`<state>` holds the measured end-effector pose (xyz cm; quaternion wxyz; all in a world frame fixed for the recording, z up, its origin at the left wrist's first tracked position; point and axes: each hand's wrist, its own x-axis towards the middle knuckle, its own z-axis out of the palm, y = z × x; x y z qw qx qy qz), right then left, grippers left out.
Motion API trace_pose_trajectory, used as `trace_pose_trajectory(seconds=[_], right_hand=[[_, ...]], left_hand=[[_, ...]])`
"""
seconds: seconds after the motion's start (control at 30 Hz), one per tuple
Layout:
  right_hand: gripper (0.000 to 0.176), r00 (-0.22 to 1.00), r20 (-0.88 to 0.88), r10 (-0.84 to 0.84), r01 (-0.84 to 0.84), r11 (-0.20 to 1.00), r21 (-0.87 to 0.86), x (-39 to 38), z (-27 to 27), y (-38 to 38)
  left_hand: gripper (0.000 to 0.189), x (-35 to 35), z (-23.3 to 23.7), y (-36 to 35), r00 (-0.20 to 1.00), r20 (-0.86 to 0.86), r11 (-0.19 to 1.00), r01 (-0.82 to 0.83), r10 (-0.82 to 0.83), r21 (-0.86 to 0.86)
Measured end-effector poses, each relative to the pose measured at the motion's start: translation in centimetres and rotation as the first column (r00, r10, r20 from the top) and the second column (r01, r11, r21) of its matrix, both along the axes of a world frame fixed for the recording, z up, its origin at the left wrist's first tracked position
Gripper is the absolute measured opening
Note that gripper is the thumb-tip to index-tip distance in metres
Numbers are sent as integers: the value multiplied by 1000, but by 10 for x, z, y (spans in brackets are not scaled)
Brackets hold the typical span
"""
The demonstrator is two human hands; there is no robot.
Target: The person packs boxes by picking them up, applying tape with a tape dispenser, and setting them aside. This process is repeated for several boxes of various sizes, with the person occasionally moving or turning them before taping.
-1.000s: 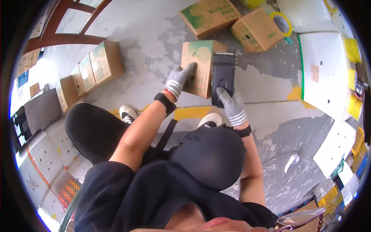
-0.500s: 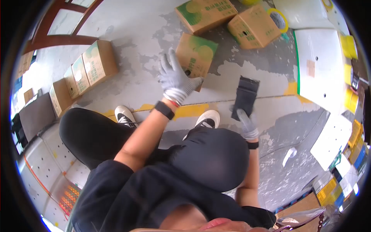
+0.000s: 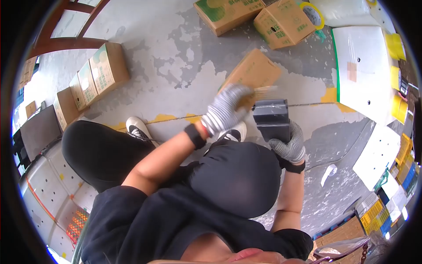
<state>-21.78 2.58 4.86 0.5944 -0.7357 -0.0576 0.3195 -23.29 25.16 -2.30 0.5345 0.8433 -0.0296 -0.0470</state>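
Note:
My left hand [image 3: 228, 108], in a grey-white glove, is at the near end of a small cardboard box [image 3: 254, 70], its fingers curled over that end and smeared by motion. The box stands tilted and turned above the grey floor, a plain brown face showing. My right hand [image 3: 290, 143], gloved too, is wrapped around the lower end of a black blocky device [image 3: 272, 116] with a ridged, shiny top. The device's far end is close beside the box's near end and my left fingers. I cannot tell the device's exact kind.
Printed cartons [image 3: 231, 15] and another carton [image 3: 283, 24] lie ahead, beside a yellow tape roll [image 3: 312, 15]. A row of cartons [image 3: 105, 68] stands on the left. White panels [image 3: 362, 75] line the right side. My shoes [image 3: 140, 130] rest near a yellow floor line.
My left hand has gone from spread over the box to curled at its near end, and the box has turned. My right hand has brought the black device up and left toward it.

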Motion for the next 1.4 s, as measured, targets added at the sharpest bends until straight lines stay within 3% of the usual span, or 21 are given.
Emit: trace_pose_trajectory(seconds=[0.07, 0.2, 0.27, 0.33, 0.4, 0.47, 0.53, 0.57, 0.7, 0.77, 0.87, 0.9, 0.93, 1.03, 1.1, 1.13, 1.17, 1.27, 1.3, 1.37, 1.4], right_hand=[[51, 999, -23, 48, -49, 998, -29, 1, -4, -8], [55, 983, -80, 166, -169, 985, -23, 12, -7, -5], [55, 961, -92, 261, -269, 958, -99, 26, -2, -1], [55, 931, -122, 344, -362, 915, -176, 39, -2, 4], [52, 907, -31, 420, -420, 896, -147, 51, -9, 10], [50, 887, -32, 460, -456, 865, -211, 64, -8, 13], [47, 866, 217, 450, -378, 874, -306, 72, -8, 20], [43, 878, 104, 467, -428, 864, -265, 80, -1, 18], [38, 905, -125, 407, -426, 851, -308, 87, 1, -46], [35, 932, -137, 337, -362, 897, -252, 72, -14, -73], [34, 916, -361, 173, -273, 930, -245, 57, -55, -82], [34, 915, -367, 168, -268, 932, -243, 56, -69, -83], [35, 909, -388, 150, -242, 950, -199, 54, -83, -83], [38, 894, -440, 86, -164, 976, -141, 49, -101, -81], [39, 904, -418, 86, -170, 971, -169, 51, -108, -81], [39, 911, -398, 111, -200, 961, -189, 49, -110, -83], [40, 951, -260, 167, -220, 957, -191, 47, -117, -87], [42, 954, -223, 200, -245, 950, -196, 53, -101, -78], [42, 946, -235, 222, -275, 936, -222, 57, -97, -75], [41, 931, -291, 219, -301, 913, -277, 73, -85, -61], [41, 911, -343, 227, -344, 879, -332, 75, -81, -58]], left_hand=[[32, 13, 8, 29, 931, -343, 774, -307, 125, -554], [30, 37, 24, 51, 920, -362, 735, -141, -150, -663], [36, 45, 26, 50, 704, -585, 696, -179, -403, -695], [33, 45, 29, 48, 709, -579, 711, -156, -403, -685], [28, 43, 30, 50, 639, -683, 624, -383, -353, -681], [20, 41, 23, 48, 679, -691, 607, -448, -247, -657], [14, 49, 15, 47, 755, -652, 940, -272, 76, -206], [11, 55, 9, 47, 777, -618, 955, -261, 120, -143], [11, 87, -26, 90, 826, -505, 941, -330, 249, -76], [13, 91, -38, 93, 718, -660, 845, -479, 223, -236], [16, 70, -101, 61, 785, -598, 923, -334, 161, -190], [18, 63, -109, 52, 886, -456, 993, -110, 81, -38], [17, 62, -92, 33, 789, -552, 951, -307, 268, 23], [29, 73, -92, 31, 755, -616, 973, -205, 225, 103], [51, 80, -90, 30, 808, -414, 769, -74, 419, 634], [70, 83, -95, 43, 775, -507, 851, -74, 377, 519], [70, 80, -99, 53, 783, -474, 854, -135, 402, 502], [76, 85, -21, 41, 813, -457, 924, -241, 360, 298], [76, 74, -12, 23, 817, -466, 929, -217, 340, 298], [85, 58, -1, -20, 987, -109, 873, -53, 120, 485], [85, 55, -4, -26, 987, -116, 873, -44, 115, 485]])
